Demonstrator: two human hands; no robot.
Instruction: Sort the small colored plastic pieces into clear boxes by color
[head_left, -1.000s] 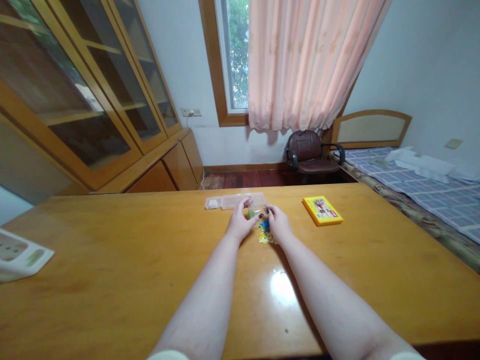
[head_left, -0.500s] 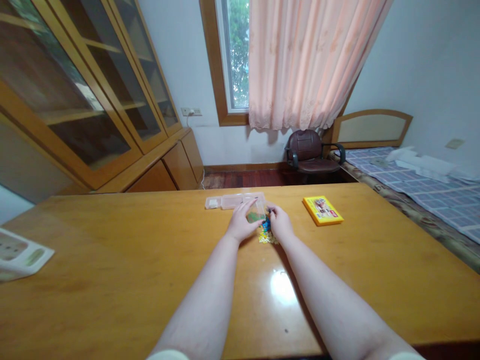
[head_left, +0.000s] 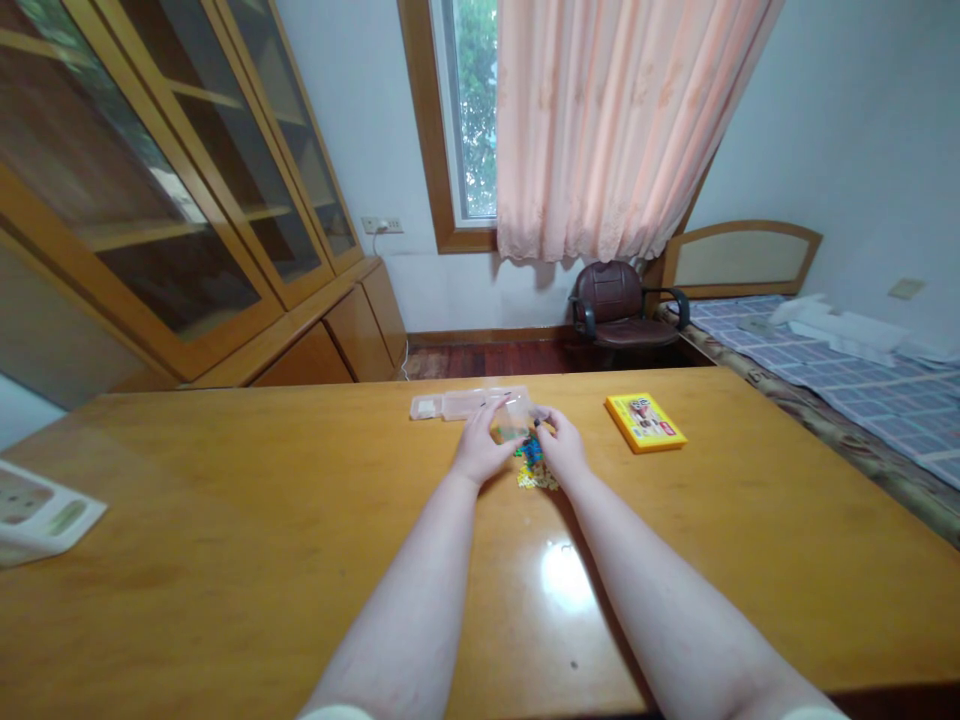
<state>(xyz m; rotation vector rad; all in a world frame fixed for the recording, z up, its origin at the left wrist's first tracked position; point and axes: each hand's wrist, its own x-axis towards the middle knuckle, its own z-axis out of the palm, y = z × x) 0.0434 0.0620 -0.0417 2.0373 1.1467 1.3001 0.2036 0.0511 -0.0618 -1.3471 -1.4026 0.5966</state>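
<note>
My left hand [head_left: 480, 445] is curved around a small clear plastic box [head_left: 515, 412], thumb below and fingers above. The box is tilted over a heap of tiny coloured pieces [head_left: 537, 478] on the table, blue and green at the far side, yellow and white nearer me. A little green shows at the box's lower edge. At the box's right side, my right hand [head_left: 561, 445] has its fingers closed on a see-through edge, perhaps its flap or lid. Behind the left hand lies a longer clear plastic case [head_left: 459, 404], partly covered by the fingers.
A yellow box with a printed picture [head_left: 645, 422] lies on the wooden table [head_left: 262, 540], right of my hands. At the left edge stands a white plastic object [head_left: 52, 530]. Past the table are a brown armchair [head_left: 622, 305], a bed [head_left: 840, 370] and a glass-door cabinet [head_left: 225, 190].
Less green shows inside the tilted box, and more blue and green pieces lie on the heap beneath it. Both hands have stayed nearly in place.
</note>
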